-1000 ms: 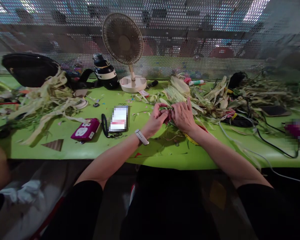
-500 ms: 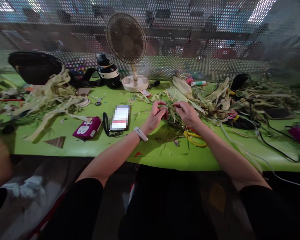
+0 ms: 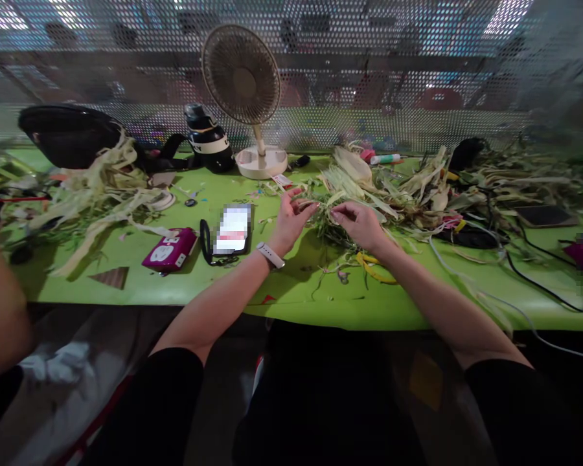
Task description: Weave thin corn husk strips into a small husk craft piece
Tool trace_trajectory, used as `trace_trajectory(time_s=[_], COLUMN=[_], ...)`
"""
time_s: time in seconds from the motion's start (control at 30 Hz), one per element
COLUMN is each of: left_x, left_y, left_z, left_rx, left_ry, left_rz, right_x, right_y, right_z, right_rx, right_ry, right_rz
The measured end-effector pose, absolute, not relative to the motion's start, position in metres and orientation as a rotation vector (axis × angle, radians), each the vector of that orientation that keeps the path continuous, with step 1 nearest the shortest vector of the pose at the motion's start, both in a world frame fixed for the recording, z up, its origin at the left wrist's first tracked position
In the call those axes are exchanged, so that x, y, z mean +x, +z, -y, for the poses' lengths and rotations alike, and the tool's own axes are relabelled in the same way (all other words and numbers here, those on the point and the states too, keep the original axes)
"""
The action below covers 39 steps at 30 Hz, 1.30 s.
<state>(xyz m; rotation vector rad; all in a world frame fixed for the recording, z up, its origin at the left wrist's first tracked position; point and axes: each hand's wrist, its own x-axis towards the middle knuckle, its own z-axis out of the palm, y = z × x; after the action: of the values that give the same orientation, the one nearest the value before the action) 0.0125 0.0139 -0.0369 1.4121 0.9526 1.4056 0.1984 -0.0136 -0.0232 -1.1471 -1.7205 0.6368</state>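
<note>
My left hand [image 3: 290,222], with a pale watch band [image 3: 271,255] on the wrist, is over the table. Its thumb and a finger are pinched together while another finger lifts away. Whatever sits in the pinch is too thin to make out. Across a small gap, my right hand [image 3: 361,224] also pinches with thumb and forefinger, on something I cannot make out. Between and below both hands lies a tangle of thin green plant strips [image 3: 331,228]. Pale dried husks [image 3: 352,169] lie just behind it. Yellow-handled scissors [image 3: 375,270] rest partly under my right forearm.
A desk fan [image 3: 261,163] and a black bottle [image 3: 214,147] stand at the back before a perforated metal screen [image 3: 330,84]. A phone [image 3: 233,230] and a purple packet [image 3: 171,250] lie leftward. Cables [image 3: 539,285] cross the right side. Another person's arm [image 3: 2,298] is at far left.
My left hand has shifted slightly left, and one of its fingers has lifted. My right hand has moved slightly left and lower, its fingertips still together.
</note>
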Motion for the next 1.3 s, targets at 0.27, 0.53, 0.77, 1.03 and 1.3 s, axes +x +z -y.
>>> trace_trajectory(time_s=[0.27, 0.53, 0.77, 1.03, 1.3], left_x=[0.01, 0.017, 0.013, 0.007, 0.006], left_y=[-0.022, -0.031, -0.03, -0.026, -0.03], left_z=[-0.001, -0.003, -0.007, -0.01, -0.015], left_rx=[2.077, 1.859, 1.861, 1.762, 1.78], left_ry=[1.46, 1.185, 1.168, 1.105, 1.144], left_rz=[-1.096, -0.903, -0.785, -0.701, -0.735], right_x=[0.193, 0.185, 0.191, 0.209, 0.2], right_y=[-0.029, -0.028, -0.017, -0.006, -0.018], right_z=[0.013, 0.029, 0.033, 0.019, 0.015], right_rx=[-1.128, -1.087, -1.154, -1.156, -1.155], right_ry=[0.578, 0.435, 0.182, 0.142, 0.521], right_rz=[1.478, 1.706, 1.784, 2.046, 1.879])
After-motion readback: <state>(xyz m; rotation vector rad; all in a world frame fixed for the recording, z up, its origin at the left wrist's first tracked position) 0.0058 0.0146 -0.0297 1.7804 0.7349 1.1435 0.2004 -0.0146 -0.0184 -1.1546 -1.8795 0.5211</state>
